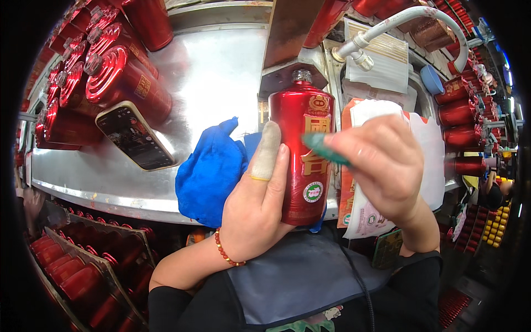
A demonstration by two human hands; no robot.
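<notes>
A glossy red bottle (307,185) with gold lettering and a round green-and-white sticker stands in front of me at the metal bench's near edge. My left hand (257,202) steadies it from the left, fingers laid along its side; a pale cloth finger cot covers one finger. Between thumb and fingers, my right hand (387,163) pinches a small flat green piece (326,148) over the bottle's lettering; motion blurs its exact kind. Beside my left hand lies a crumpled blue cloth (210,171). Printed label sheets (428,149) lie right of the bottle, partly behind my right hand.
Several red bottles (130,83) crowd the left of the metal bench (207,77), with a phone (135,135) leaning there. A curved pipe (412,16) arches at upper right near a blue bowl (432,79). Divided crates of red bottles (83,282) sit low on the left.
</notes>
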